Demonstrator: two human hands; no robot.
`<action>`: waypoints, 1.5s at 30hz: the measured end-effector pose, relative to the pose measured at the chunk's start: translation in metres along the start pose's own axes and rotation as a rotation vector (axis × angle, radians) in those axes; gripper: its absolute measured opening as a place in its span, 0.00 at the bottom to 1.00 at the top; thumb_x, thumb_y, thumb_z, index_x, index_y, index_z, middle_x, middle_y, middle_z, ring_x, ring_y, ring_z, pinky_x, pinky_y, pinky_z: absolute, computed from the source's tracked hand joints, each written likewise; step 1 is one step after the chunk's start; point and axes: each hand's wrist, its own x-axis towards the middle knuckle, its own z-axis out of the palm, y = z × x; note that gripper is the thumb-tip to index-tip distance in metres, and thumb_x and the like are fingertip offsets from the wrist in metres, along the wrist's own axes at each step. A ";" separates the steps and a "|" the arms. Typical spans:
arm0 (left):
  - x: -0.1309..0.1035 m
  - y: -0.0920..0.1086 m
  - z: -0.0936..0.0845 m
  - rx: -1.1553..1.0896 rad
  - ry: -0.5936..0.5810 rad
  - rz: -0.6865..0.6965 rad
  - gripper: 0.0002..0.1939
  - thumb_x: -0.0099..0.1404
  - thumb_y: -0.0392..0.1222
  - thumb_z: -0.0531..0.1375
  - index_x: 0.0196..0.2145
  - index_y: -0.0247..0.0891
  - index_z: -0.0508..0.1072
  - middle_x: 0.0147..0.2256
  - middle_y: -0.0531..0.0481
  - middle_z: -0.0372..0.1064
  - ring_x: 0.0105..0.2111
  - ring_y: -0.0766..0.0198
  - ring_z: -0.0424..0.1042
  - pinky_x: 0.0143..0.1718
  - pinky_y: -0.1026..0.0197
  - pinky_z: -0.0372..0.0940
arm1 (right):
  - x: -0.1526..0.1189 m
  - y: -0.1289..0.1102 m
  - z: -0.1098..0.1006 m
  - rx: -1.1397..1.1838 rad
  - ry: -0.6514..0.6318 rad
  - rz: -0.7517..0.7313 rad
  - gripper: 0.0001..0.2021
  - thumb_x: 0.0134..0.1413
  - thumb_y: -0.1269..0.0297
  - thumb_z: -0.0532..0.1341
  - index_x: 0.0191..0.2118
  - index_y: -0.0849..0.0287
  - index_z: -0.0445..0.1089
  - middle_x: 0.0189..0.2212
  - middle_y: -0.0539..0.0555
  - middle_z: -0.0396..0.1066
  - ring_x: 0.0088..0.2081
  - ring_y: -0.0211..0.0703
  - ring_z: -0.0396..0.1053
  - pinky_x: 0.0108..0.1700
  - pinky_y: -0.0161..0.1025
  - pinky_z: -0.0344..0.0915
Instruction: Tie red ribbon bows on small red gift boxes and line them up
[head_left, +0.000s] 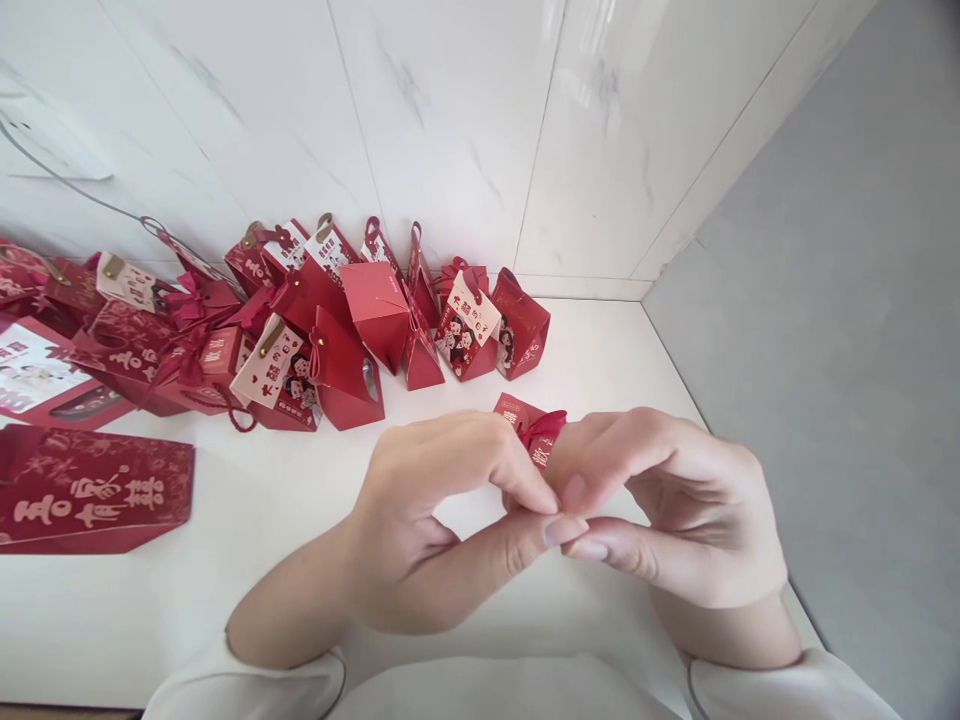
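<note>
My left hand [442, 520] and my right hand [675, 500] meet over the front of the white table, thumb and forefinger of each pinched together. Their fingertips touch, or nearly so. Whatever may be between them is hidden or too small to make out. Just behind the fingers lies a small red gift box [517, 408] with a dark red ribbon bow [546, 428] and pale lettering. Both hands partly cover that box, and I cannot tell whether any finger touches it.
Many red gift boxes [375, 300] with ribbons and loop handles crowd the table [600, 360] along the marble-patterned wall [450, 120]. A larger red box [97, 490] lies at the left. A thin cable [67, 182] runs down behind them. The table's right edge borders grey floor [840, 350].
</note>
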 end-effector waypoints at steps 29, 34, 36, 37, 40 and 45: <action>0.004 0.011 0.001 -0.065 -0.166 -0.165 0.04 0.66 0.37 0.59 0.32 0.40 0.68 0.27 0.52 0.70 0.24 0.66 0.68 0.28 0.60 0.69 | 0.000 0.006 0.008 0.065 0.101 0.011 0.04 0.58 0.66 0.63 0.33 0.54 0.75 0.27 0.52 0.71 0.24 0.37 0.65 0.25 0.38 0.66; 0.004 0.007 0.004 -0.051 -0.123 -0.185 0.05 0.63 0.34 0.61 0.31 0.39 0.67 0.25 0.55 0.67 0.24 0.69 0.67 0.27 0.64 0.66 | 0.000 0.006 0.010 0.090 0.138 0.061 0.05 0.59 0.67 0.63 0.31 0.56 0.73 0.27 0.52 0.69 0.26 0.38 0.66 0.27 0.39 0.66; 0.004 0.006 0.004 -0.046 -0.121 -0.180 0.05 0.63 0.34 0.61 0.30 0.39 0.67 0.25 0.55 0.67 0.24 0.70 0.67 0.26 0.64 0.66 | 0.000 0.006 0.011 0.091 0.155 0.069 0.05 0.58 0.67 0.63 0.31 0.56 0.73 0.26 0.52 0.69 0.25 0.39 0.66 0.27 0.39 0.66; 0.003 0.005 0.004 -0.046 -0.121 -0.176 0.05 0.63 0.34 0.61 0.30 0.38 0.67 0.25 0.56 0.67 0.25 0.70 0.68 0.26 0.65 0.66 | 0.000 0.006 0.012 0.095 0.165 0.077 0.05 0.58 0.67 0.63 0.30 0.56 0.72 0.26 0.52 0.69 0.25 0.39 0.66 0.26 0.39 0.66; 0.002 0.005 0.004 -0.047 -0.120 -0.172 0.05 0.63 0.33 0.60 0.30 0.38 0.66 0.25 0.56 0.67 0.26 0.70 0.69 0.27 0.66 0.66 | 0.000 0.005 0.016 0.102 0.195 0.098 0.06 0.59 0.67 0.62 0.30 0.56 0.72 0.27 0.51 0.69 0.24 0.38 0.65 0.25 0.39 0.65; 0.003 0.005 0.004 -0.047 -0.118 -0.184 0.05 0.63 0.33 0.60 0.30 0.38 0.66 0.25 0.56 0.67 0.26 0.70 0.69 0.27 0.65 0.67 | 0.001 0.002 0.018 0.068 0.205 0.095 0.07 0.59 0.67 0.62 0.30 0.57 0.72 0.27 0.51 0.69 0.25 0.37 0.64 0.24 0.37 0.64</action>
